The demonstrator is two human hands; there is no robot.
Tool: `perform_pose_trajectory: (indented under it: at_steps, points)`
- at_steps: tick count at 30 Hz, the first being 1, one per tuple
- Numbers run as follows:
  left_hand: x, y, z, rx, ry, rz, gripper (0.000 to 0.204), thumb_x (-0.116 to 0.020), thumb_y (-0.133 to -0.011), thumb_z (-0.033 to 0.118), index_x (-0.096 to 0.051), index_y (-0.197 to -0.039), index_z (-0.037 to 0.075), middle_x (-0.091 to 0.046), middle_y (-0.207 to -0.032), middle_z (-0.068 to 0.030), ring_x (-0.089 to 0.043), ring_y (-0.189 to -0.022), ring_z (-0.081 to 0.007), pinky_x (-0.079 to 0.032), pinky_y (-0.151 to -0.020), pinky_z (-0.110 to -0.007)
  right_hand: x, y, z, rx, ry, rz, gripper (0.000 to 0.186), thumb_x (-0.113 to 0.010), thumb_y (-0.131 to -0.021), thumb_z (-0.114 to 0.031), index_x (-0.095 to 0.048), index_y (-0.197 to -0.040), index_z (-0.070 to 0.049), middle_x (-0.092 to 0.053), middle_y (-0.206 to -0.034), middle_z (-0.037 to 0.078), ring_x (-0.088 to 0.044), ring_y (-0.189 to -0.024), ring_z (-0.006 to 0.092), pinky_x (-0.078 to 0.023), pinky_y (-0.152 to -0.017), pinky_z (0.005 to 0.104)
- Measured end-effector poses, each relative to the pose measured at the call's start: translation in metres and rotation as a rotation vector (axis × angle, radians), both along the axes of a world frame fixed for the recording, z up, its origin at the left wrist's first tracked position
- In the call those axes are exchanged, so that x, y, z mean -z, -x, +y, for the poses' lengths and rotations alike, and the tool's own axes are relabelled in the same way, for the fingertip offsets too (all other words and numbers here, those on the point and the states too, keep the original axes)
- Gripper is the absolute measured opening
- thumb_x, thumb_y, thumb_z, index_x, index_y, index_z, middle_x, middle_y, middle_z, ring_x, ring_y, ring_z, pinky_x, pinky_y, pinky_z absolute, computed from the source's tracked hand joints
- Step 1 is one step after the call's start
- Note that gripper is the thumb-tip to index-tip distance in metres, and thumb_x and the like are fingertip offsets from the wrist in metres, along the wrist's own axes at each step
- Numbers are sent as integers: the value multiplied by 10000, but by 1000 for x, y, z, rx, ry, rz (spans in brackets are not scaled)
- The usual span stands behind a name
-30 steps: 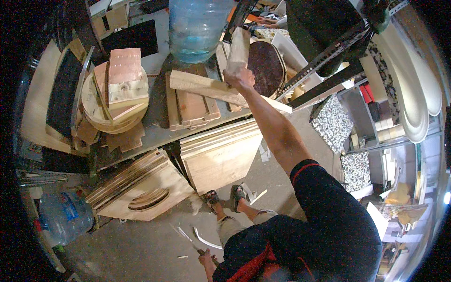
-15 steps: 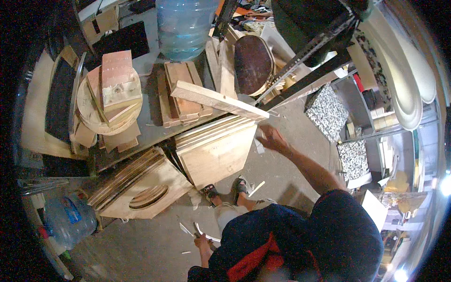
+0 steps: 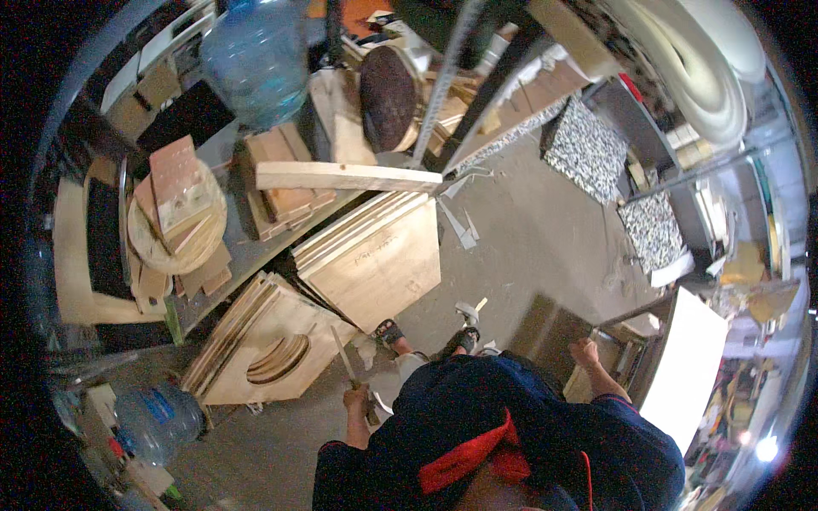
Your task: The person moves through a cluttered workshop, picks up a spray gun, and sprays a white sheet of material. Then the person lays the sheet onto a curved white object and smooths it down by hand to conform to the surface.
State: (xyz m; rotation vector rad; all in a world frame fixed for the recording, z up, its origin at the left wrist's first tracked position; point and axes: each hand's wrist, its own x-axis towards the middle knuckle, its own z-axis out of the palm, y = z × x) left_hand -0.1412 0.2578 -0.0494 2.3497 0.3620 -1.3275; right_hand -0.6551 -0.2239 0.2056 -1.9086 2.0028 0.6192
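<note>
My left hand (image 3: 356, 397) is closed around a long, thin, blade-like strip (image 3: 342, 353) with a darker lower end; its exact kind is unclear. The strip points up past the edge of a wooden panel with a round cut-out (image 3: 319, 391). Beside that hand shows a white curved piece (image 3: 383, 406). My right hand (image 3: 584, 352) is at my right side with its fingers curled, near a wooden frame (image 3: 619, 351). Anything inside those fingers is hidden. A wooden bar (image 3: 349, 176) lies across the bench edge, apart from both hands.
Plywood panels (image 3: 383, 264) lean against the workbench (image 3: 228, 295). Water bottles stand on the bench (image 3: 256, 72) and lie on the floor (image 3: 158, 422). Speckled foam blocks (image 3: 586, 146) sit by the right shelves. A bright white board (image 3: 686, 370) is near my right arm. A hammer-like object (image 3: 467, 313) lies by my foot.
My right hand has drawn back from near the wooden bar's end to my right side, its fingers now curled. My left hand has risen, with the strip pointing upward. The view has shifted.
</note>
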Motion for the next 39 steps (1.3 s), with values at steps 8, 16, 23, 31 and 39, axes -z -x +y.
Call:
perform_pose_trajectory:
  at_steps: [8, 16, 23, 31, 39]
  points:
    - [-94, -11, -80, 172, 282, -32, 459, -792, -744, 375, -668, -851, -53, -678, -756, -173, -668, -595, -290, -520, -501, -438, 143, 148, 118, 141, -89, -1185, 288, -656, -898, -266, -686, -1023, -8, -717, -838, 93, -691, -649, 241, -547, -546, 368]
    - [-115, 38, -150, 636, 124, -323, 462, -746, -761, 410, -694, -841, -42, -697, -805, -199, -705, -772, -299, -548, -678, -426, 93, 172, 169, 759, -194, -545, 306, -680, -907, -254, -662, -1022, 29, -684, -822, 132, -686, -622, 224, -541, -474, 367]
    - [-128, 110, -217, 948, 667, -526, 429, -661, -786, 372, -683, -843, -53, -689, -779, -242, -702, -744, -351, -552, -683, -429, 90, 243, 237, 1041, -43, -704, 306, -690, -885, -242, -646, -868, 61, -669, -704, 154, -680, -572, 239, -506, -465, 383]
    - [-201, 155, -370, 917, 56, -62, 514, -696, -848, 402, -635, -1046, -69, -721, -925, -211, -730, -684, -278, -581, -739, -394, 84, 246, 306, 1161, -35, -571, 257, -686, -882, -213, -669, -822, 37, -680, -729, 150, -643, -555, 231, -521, -530, 402]
    - [-153, 150, -464, 1173, 23, -96, 681, -670, -829, 565, -632, -1143, -38, -685, -1101, -235, -679, -1035, -335, -529, -903, -444, 83, 216, 276, 1054, 60, -539, 290, -666, -926, -264, -635, -949, 24, -645, -655, 89, -601, -529, 189, -473, -476, 358]
